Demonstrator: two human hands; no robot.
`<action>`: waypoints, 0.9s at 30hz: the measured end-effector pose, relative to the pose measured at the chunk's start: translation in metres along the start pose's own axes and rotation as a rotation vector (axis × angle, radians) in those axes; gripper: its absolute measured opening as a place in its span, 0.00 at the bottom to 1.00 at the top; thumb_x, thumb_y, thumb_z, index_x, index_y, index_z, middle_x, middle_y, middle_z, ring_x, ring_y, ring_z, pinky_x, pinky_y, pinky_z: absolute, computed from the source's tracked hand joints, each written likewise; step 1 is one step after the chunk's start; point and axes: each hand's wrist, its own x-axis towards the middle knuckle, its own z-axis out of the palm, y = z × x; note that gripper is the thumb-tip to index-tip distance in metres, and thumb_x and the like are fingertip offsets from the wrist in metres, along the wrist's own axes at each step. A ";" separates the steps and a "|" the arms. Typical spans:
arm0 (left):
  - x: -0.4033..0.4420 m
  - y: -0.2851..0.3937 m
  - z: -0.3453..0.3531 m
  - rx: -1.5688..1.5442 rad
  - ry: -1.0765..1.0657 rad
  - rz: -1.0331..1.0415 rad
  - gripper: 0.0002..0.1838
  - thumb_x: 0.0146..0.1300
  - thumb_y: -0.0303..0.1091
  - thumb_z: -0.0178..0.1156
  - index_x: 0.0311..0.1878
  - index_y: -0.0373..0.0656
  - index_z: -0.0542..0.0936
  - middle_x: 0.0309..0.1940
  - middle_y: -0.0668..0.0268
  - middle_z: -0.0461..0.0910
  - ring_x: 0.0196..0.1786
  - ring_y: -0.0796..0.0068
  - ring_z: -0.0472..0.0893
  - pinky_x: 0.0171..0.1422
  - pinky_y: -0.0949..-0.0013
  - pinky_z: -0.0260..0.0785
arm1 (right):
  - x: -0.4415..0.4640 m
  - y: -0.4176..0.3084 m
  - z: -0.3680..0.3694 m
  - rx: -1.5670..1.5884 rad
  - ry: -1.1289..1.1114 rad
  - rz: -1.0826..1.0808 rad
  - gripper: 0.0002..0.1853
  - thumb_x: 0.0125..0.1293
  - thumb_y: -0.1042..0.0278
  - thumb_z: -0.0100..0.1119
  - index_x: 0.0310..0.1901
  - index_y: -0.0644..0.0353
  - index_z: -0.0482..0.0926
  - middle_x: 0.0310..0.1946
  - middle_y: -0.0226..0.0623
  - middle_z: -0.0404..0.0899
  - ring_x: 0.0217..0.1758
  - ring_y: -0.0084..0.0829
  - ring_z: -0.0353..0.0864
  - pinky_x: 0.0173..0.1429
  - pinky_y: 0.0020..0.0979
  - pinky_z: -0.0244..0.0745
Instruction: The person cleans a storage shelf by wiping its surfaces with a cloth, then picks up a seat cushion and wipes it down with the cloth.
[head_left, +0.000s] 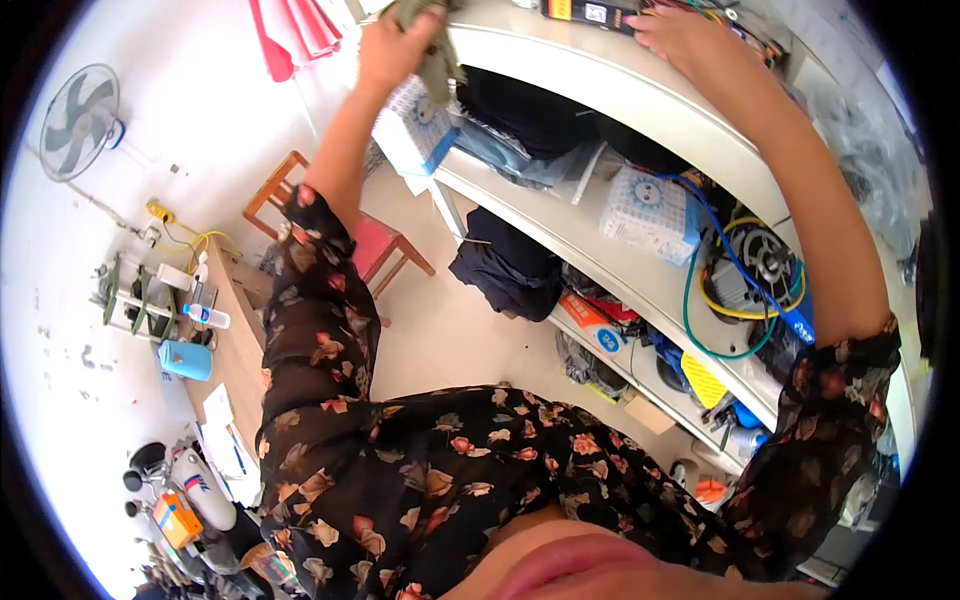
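At the top of the view, my left hand [393, 50] is closed around an olive-green cloth [437, 65], which hangs down over the left end of the white shelf top [520, 45]. My right hand [695, 50] is at the right part of the same top shelf. Its fingers grip the right end of a long black box [590, 12] with an orange and white label. Coloured wires [712, 15] and small parts lie just beyond that hand, partly cut off by the frame edge.
Lower shelves hold patterned white boxes [650, 212], dark cloth bundles [510, 262], a motor-like part [750, 265] and coiled hoses [690, 310]. A red-seated chair [378, 245] stands left of the shelves. Further left are a desk [235, 300] and a wall fan [80, 122].
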 end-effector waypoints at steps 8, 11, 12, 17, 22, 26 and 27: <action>-0.068 0.044 0.033 -0.256 0.315 0.325 0.22 0.63 0.42 0.66 0.54 0.37 0.78 0.44 0.53 0.85 0.45 0.57 0.86 0.52 0.59 0.77 | 0.002 0.013 0.000 -0.414 0.063 -0.288 0.15 0.71 0.69 0.54 0.54 0.60 0.83 0.63 0.35 0.81 0.68 0.40 0.76 0.72 0.35 0.71; -0.049 0.038 0.004 -0.299 0.042 -0.181 0.27 0.66 0.52 0.57 0.35 0.31 0.85 0.35 0.38 0.83 0.44 0.44 0.84 0.49 0.52 0.75 | 0.004 0.008 -0.004 -0.364 0.012 -0.306 0.15 0.71 0.72 0.54 0.56 0.62 0.83 0.64 0.38 0.79 0.71 0.42 0.73 0.76 0.36 0.66; -0.037 0.026 0.015 -0.120 0.227 -0.019 0.28 0.67 0.52 0.56 0.31 0.31 0.83 0.33 0.38 0.83 0.45 0.42 0.84 0.49 0.49 0.75 | 0.003 0.009 -0.005 -0.380 -0.011 -0.311 0.15 0.71 0.73 0.55 0.56 0.63 0.82 0.65 0.39 0.79 0.72 0.43 0.72 0.77 0.37 0.65; 0.022 0.007 0.004 0.090 0.236 -0.053 0.30 0.66 0.56 0.52 0.36 0.34 0.85 0.34 0.39 0.84 0.44 0.40 0.84 0.52 0.46 0.73 | 0.003 0.007 -0.006 -0.417 -0.003 -0.282 0.15 0.72 0.71 0.56 0.55 0.64 0.83 0.63 0.39 0.80 0.72 0.43 0.73 0.77 0.38 0.65; 0.014 0.033 -0.008 0.055 0.006 -0.009 0.31 0.65 0.58 0.51 0.38 0.33 0.85 0.32 0.41 0.84 0.42 0.40 0.84 0.51 0.47 0.73 | 0.007 -0.022 -0.006 -0.379 -0.035 -0.047 0.12 0.71 0.68 0.57 0.47 0.62 0.86 0.55 0.43 0.84 0.64 0.45 0.79 0.71 0.39 0.72; -0.017 0.061 0.005 -0.033 0.036 0.121 0.28 0.64 0.55 0.53 0.37 0.34 0.84 0.30 0.42 0.84 0.41 0.42 0.85 0.49 0.48 0.74 | 0.002 -0.018 -0.011 -0.304 -0.008 -0.114 0.12 0.69 0.70 0.57 0.48 0.63 0.86 0.56 0.43 0.84 0.64 0.45 0.79 0.71 0.39 0.72; -0.037 0.081 0.005 -0.141 -0.011 0.105 0.26 0.64 0.53 0.54 0.38 0.35 0.84 0.30 0.42 0.83 0.40 0.43 0.85 0.49 0.48 0.74 | 0.003 -0.018 -0.010 -0.304 -0.010 -0.111 0.12 0.69 0.71 0.57 0.48 0.63 0.86 0.56 0.43 0.84 0.64 0.45 0.79 0.71 0.39 0.72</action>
